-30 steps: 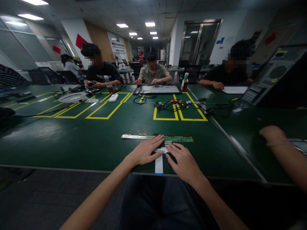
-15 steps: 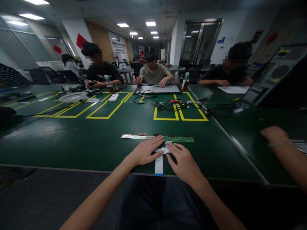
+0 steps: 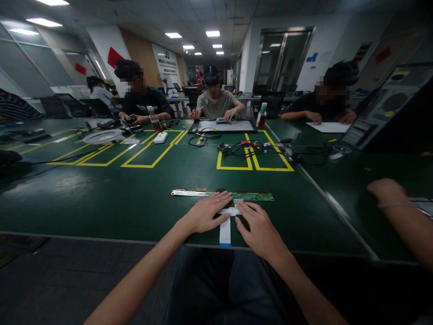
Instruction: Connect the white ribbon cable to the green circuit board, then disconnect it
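A long, narrow green circuit board lies crosswise on the table, with a silvery strip along its left part. My left hand lies flat over the board's middle, fingers stretched out and thumb beside the cable. A white flat ribbon cable with a blue end runs from near the board toward the table's front edge. Its upper part folds sideways beneath my hands. My right hand rests its fingertips on the cable by the board's front edge, the thumb apart from the fingers. Both hands partly hide the cable and board.
Black cables and a red-handled tool lie farther back. Two bottles stand by the co-workers opposite. A computer case stands at the right, and another person's arm rests near the right edge.
The ribbon cable has shifted very slightly right and away from me. My hands have hardly moved. Across the table, a co-worker's hand has raised a grey object on the panel.
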{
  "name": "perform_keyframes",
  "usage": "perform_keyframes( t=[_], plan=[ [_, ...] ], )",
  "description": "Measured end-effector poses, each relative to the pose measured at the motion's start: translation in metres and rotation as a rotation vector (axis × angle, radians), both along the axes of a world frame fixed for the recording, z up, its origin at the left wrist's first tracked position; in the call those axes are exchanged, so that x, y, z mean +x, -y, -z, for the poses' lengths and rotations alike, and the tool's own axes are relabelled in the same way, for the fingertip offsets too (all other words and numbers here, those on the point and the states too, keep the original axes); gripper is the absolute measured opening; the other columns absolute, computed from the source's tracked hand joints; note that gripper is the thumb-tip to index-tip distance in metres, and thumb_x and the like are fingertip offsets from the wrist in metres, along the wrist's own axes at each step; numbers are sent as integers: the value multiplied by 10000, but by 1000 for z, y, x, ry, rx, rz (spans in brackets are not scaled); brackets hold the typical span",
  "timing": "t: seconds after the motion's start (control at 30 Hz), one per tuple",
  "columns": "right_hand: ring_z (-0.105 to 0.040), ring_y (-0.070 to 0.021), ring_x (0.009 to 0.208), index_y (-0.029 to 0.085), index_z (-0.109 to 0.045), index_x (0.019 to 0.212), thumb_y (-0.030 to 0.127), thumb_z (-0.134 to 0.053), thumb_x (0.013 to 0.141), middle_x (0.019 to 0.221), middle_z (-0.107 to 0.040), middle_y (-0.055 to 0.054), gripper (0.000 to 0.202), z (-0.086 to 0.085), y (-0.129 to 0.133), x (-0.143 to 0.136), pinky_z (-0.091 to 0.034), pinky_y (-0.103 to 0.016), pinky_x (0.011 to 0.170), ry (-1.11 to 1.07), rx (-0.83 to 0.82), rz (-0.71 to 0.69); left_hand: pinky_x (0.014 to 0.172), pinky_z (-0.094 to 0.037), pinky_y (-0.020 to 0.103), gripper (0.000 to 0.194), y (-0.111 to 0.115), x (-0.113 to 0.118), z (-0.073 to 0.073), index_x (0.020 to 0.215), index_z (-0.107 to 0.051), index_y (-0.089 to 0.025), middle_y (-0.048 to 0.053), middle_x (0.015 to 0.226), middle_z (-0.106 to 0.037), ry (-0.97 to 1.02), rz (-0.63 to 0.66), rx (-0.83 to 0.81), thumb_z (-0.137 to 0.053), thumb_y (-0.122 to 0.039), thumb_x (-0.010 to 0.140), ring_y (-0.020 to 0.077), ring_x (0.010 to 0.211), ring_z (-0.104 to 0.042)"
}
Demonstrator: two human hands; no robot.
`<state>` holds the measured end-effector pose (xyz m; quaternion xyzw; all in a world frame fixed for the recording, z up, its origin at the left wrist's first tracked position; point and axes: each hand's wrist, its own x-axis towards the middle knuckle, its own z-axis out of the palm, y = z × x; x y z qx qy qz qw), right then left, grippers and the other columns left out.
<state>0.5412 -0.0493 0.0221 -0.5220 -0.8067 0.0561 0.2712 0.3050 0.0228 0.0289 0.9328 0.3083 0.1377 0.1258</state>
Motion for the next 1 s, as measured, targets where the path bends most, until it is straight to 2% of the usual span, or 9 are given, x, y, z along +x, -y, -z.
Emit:
perform_keyframes(
  t=[0.3, 0.47, 0.7, 1.0],
  plan=[
    [-542, -301, 1366, 170, -617, 1462, 289, -507, 1033, 1469, -656, -100, 459, -1, -1, -2, -499, -519, 1131, 59, -6, 11, 1318, -269, 467, 668, -3, -2, 1, 1663, -344, -253, 58, 1703, -344, 11, -8, -16, -426, -551, 1072, 250, 1597, -309],
    [-559, -313, 1336, 188, -623, 1459, 278, -525, 1019, 1454, -667, -99, 459, 0, -2, -3, -523, -535, 1095, 65, 10, 21, 1314, -277, 484, 670, -4, -1, 2, 1668, -331, -275, 50, 1705, -344, 12, -7, -23, -450, -535, 1063, 265, 1595, -314],
    [-558, -314, 1343, 220, -636, 1449, 276, -543, 1005, 1456, -667, -84, 457, 2, -4, -2, -520, -527, 1096, 62, 17, 26, 1319, -270, 472, 655, -2, -1, -3, 1660, -351, -247, 65, 1706, -336, 0, -1, -33, -407, -547, 1080, 252, 1598, -307],
    [-543, -341, 1358, 173, -637, 1442, 269, -507, 1019, 1449, -670, -104, 453, -2, -3, -9, -520, -535, 1066, 117, 13, 53, 1314, -280, 476, 650, -2, -1, -2, 1658, -348, -230, 71, 1701, -355, 1, 4, -22, -356, -553, 1095, 251, 1596, -313]
  ],
)
